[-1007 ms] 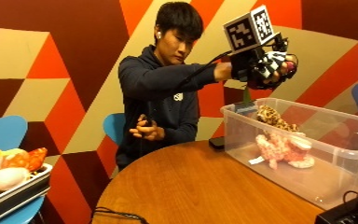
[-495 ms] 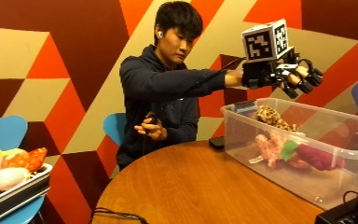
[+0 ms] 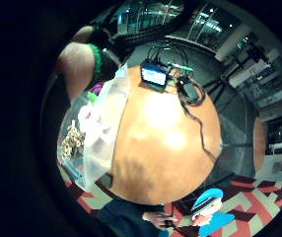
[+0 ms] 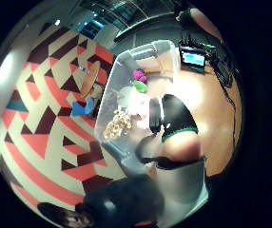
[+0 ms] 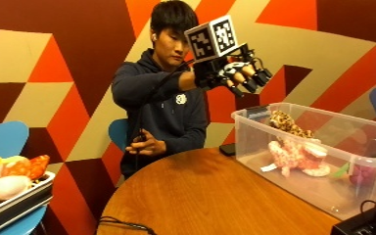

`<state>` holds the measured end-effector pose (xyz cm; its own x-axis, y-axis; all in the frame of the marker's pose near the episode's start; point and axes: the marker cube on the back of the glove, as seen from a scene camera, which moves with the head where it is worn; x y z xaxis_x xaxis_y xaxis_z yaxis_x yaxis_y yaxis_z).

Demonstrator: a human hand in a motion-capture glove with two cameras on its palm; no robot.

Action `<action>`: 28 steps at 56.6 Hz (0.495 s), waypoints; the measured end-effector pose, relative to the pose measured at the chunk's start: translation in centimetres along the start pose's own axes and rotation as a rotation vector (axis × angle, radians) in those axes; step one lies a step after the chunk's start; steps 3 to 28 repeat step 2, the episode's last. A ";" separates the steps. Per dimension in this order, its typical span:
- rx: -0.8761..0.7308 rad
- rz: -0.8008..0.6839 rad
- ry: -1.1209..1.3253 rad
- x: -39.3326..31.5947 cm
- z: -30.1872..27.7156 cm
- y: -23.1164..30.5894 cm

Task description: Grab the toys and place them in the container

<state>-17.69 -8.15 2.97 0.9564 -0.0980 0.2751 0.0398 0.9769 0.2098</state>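
I'm seeing the container (image 5: 318,161) sitting on the table (image 5: 201,196), toys (image 5: 295,147) lying inside it. My gloved hand (image 5: 243,76) is hanging above its near end. More toys (image 5: 9,176) are lying in a tray (image 5: 15,205) beside the table.

At centre right of my outside view I see the clear, colourless container (image 5: 318,161). Inside it lie a tan plush with dark spots (image 5: 291,125), a pink-and-white mottled plush (image 5: 296,155), and, at the lower right, a magenta toy with a green part (image 5: 361,174). The raised right hand (image 5: 243,76) wears black. The round table (image 5: 201,196) is orange-brown wood. At lower left I note an orange plush (image 5: 28,166) and a cream one (image 5: 7,187) on a blue chair (image 5: 2,142). The wall (image 5: 58,58) carries maroon, orange and beige triangles.
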 end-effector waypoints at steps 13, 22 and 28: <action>0.003 -0.006 -0.001 0.3 -0.2 0.6; 0.003 -0.006 -0.001 0.3 -0.2 0.6; 0.003 -0.006 -0.001 0.3 -0.2 0.6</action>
